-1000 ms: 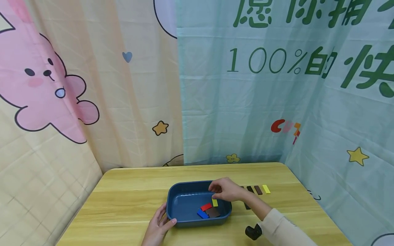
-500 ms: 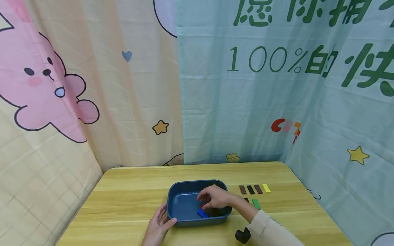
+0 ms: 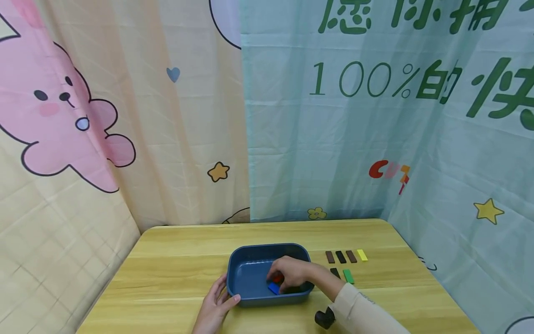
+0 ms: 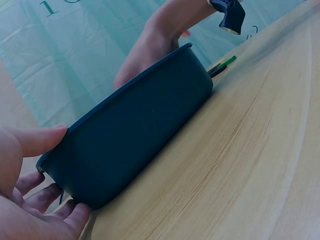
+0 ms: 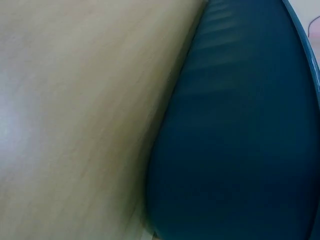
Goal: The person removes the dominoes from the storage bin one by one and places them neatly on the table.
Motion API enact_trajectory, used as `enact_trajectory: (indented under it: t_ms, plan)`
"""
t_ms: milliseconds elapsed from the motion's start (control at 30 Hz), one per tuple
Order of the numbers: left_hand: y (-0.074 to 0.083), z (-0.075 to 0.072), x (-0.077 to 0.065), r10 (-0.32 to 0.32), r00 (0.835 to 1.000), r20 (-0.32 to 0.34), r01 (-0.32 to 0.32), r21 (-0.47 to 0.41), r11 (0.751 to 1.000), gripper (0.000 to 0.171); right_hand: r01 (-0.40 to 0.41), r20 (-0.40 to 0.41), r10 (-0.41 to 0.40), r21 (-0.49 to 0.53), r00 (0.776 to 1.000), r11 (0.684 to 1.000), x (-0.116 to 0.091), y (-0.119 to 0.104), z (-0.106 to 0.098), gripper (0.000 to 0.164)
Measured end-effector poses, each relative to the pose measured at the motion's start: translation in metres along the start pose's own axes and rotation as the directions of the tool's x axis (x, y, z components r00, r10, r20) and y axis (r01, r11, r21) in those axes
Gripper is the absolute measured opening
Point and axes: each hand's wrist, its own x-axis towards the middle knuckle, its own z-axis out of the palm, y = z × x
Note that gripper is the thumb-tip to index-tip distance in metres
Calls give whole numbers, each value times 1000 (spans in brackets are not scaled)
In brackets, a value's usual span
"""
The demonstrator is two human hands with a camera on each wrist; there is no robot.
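A dark blue rectangular tray (image 3: 250,273) stands on the wooden table. My left hand (image 3: 212,304) holds its near left corner, thumb over the rim and fingers against the outer wall, as the left wrist view also shows. My right hand (image 3: 292,272) reaches down inside the tray's right half, fingers bent downward. A blue tile (image 3: 273,288) lies by its fingertips, and a red tile (image 3: 277,278) shows between thumb and fingers. Whether the hand pinches a tile is hidden. The right wrist view has only the tray's outer wall (image 5: 235,130) and the tabletop.
Right of the tray, flat tiles lie in two rows: brown (image 3: 330,257), black (image 3: 340,257), another brown and yellow (image 3: 361,255) behind, black (image 3: 335,272) and green (image 3: 348,276) in front. A black strap-like piece (image 3: 325,318) hangs by the right sleeve. Curtains stand behind the table.
My right hand has moved left and down from the tray's far right rim into the tray, now covering the yellow and brown tiles there. Table tiles behind the arm came into view. My left hand stays put.
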Motion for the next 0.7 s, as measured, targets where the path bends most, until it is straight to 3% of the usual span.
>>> enact_trajectory:
  t_ms: [267,700]
  plan:
    - [1,0,1,-4,1000,-8,4,-15,1000,84,9,9,-9,0,1000,1000,0,-3,-3,31]
    - [2,0,0,-12,1000,-5,12,-10,1000,85,-17,-127,37,154,991,988,-1,3,1,22]
